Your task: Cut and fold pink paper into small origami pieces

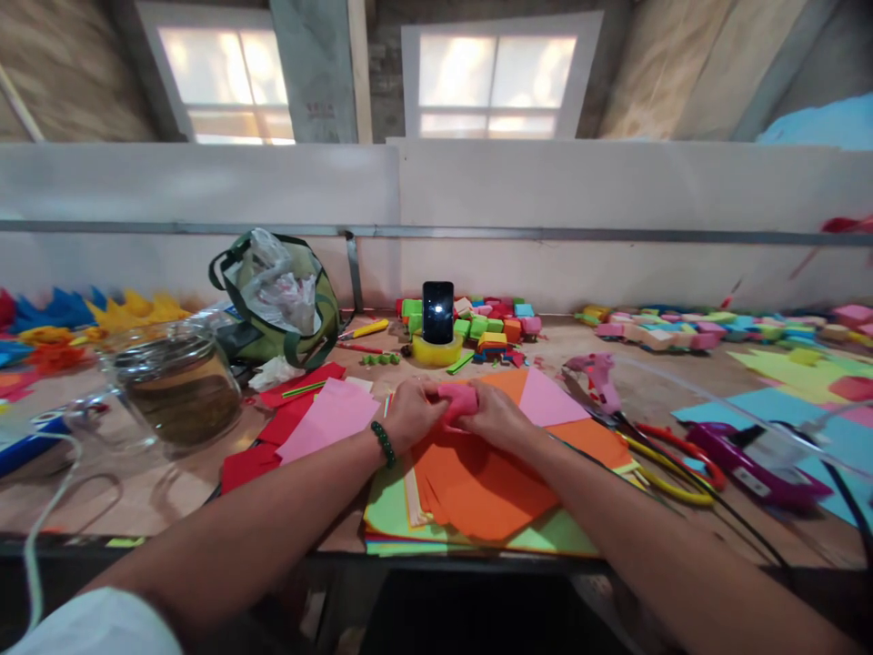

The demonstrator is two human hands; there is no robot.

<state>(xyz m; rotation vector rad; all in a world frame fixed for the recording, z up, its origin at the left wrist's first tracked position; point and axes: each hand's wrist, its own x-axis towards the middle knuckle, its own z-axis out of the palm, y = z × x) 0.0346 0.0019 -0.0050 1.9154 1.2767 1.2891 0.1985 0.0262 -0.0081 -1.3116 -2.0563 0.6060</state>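
Observation:
Between my two hands is a small folded piece of pink paper point(458, 402), held above a stack of orange paper point(487, 487). My left hand point(413, 414), with a green bead bracelet at the wrist, grips its left side with bent fingers. From the right, my right hand point(500, 417) pinches the other side. The fingertips partly cover the paper, so its full shape is hidden. Under the orange sheets lie light green sheets point(388, 528). Pink sheets point(331, 418) and red paper point(249, 466) are left of my hands.
A phone point(437, 312) stands in a yellow tape roll point(436, 353) before small colored paper blocks point(491, 329). At left are a glass jar point(181, 391) and a green bag point(317, 318). A pink glue gun point(600, 377), scissors point(672, 473) and a purple power strip point(757, 468) lie right.

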